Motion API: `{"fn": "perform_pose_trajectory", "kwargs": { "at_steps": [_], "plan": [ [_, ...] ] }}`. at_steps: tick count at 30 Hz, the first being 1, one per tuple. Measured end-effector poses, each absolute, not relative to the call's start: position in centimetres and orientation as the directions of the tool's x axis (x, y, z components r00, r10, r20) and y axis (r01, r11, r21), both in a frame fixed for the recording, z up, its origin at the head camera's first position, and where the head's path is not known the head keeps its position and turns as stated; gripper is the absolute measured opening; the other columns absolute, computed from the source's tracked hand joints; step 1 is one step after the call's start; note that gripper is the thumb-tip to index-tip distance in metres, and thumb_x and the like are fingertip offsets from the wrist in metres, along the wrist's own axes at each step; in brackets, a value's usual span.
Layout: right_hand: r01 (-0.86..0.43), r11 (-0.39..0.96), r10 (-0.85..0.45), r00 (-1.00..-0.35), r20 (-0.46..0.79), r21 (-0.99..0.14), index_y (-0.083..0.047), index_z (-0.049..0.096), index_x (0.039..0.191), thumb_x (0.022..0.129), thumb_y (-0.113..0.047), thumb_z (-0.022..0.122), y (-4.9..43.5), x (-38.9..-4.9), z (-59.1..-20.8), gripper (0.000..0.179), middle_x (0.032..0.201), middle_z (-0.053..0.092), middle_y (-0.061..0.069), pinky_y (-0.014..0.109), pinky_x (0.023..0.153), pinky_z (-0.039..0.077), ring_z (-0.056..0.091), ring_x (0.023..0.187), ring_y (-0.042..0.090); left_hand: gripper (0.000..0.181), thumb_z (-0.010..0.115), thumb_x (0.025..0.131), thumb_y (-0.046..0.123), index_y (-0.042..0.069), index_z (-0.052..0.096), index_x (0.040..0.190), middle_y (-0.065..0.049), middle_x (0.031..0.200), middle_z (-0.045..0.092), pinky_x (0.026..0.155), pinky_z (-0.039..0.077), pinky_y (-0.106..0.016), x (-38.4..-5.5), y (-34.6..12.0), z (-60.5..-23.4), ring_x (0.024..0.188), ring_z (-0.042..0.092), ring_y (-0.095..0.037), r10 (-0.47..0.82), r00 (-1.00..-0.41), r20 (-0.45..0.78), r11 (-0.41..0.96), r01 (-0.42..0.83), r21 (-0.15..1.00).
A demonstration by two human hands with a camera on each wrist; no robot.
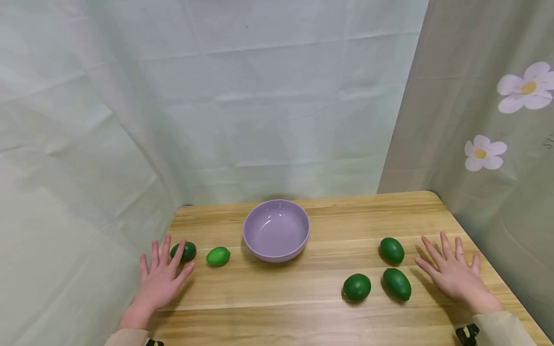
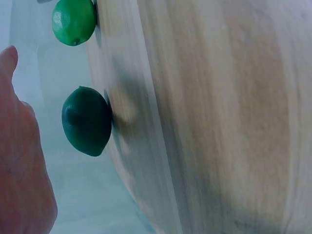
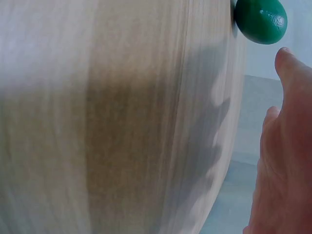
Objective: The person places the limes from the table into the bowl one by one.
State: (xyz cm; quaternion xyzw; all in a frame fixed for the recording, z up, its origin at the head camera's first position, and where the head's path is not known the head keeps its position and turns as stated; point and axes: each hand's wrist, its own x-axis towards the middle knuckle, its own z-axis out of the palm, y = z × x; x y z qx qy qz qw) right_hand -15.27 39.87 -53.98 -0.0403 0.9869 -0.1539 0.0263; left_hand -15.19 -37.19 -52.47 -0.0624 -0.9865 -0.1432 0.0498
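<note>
My left hand (image 1: 161, 281) is spread over the table's left side, partly covering a dark green lime-shaped fruit (image 1: 188, 252). In the left wrist view that dark fruit (image 2: 87, 121) lies on the wood, apart from the hand (image 2: 24, 161). A brighter green lime (image 1: 218, 256) lies to its right. Over the right side, my right hand (image 1: 456, 274) has its fingers spread and holds nothing. Left of it lie three dark green fruits: one farther back (image 1: 392, 251), an elongated one (image 1: 396, 284) and a rounder one (image 1: 357, 287). A purple bowl (image 1: 276, 231) stands between the hands.
The wooden table (image 1: 277, 293) has rounded back corners. Pale cloth (image 1: 277, 105) hangs behind it and on the left. On the right is a curtain (image 1: 433, 120) with white flowers (image 1: 480, 154).
</note>
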Motion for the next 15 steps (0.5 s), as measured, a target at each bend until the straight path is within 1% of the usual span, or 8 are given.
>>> {"fn": "perform_pose_trajectory", "kwargs": {
  "at_steps": [2, 4, 10, 15],
  "plan": [
    [-0.069, 0.948, -0.086, -0.995, -0.041, -0.311, -0.023, 0.006, 0.174, 0.111, -0.063, 0.04, 39.9, -15.2, -53.9, 0.082, 0.172, -0.02, 0.028, 0.091, 0.101, -0.026, -0.025, 0.149, 0.064, 0.083, 0.053, 0.11, 0.053, 0.017, 0.014, 0.174, -0.008, 0.176, -0.026, 0.118, -0.025, -0.076, -15.3, -36.9, -52.3, 0.155, -0.035, -0.038, 0.112, -0.986, 0.127, 0.949, 0.144, 0.281],
    [-0.07, 0.947, -0.086, -0.996, -0.037, -0.312, -0.023, 0.006, 0.174, 0.112, -0.062, 0.04, 39.9, -15.0, -53.7, 0.081, 0.172, -0.019, 0.029, 0.092, 0.102, -0.021, -0.023, 0.149, 0.065, 0.082, 0.053, 0.11, 0.053, 0.019, 0.013, 0.174, -0.01, 0.176, -0.025, 0.119, -0.023, -0.077, -15.4, -36.6, -52.1, 0.155, -0.034, -0.039, 0.113, -0.984, 0.138, 0.946, 0.149, 0.287],
    [-0.058, 0.95, -0.072, -0.997, -0.035, -0.308, -0.024, 0.007, 0.174, 0.112, -0.061, 0.04, 40.1, -14.9, -53.5, 0.079, 0.172, -0.011, 0.035, 0.096, 0.103, 0.001, -0.011, 0.148, 0.071, 0.079, 0.053, 0.11, 0.053, 0.017, 0.022, 0.172, -0.014, 0.177, -0.018, 0.121, -0.016, -0.078, -15.7, -35.8, -51.8, 0.158, -0.03, -0.04, 0.121, -0.969, 0.213, 0.94, 0.181, 0.29],
    [-0.052, 0.953, -0.062, -0.998, -0.021, -0.3, -0.02, 0.012, 0.174, 0.113, -0.06, 0.038, 40.2, -15.0, -53.2, 0.077, 0.168, 0.001, 0.042, 0.094, 0.104, 0.014, 0.003, 0.146, 0.075, 0.076, 0.057, 0.11, 0.046, 0.016, 0.026, 0.171, -0.013, 0.178, -0.015, 0.122, -0.018, -0.076, -16.0, -35.4, -51.9, 0.159, -0.027, -0.039, 0.133, -0.957, 0.257, 0.932, 0.209, 0.296]
  ]
}}
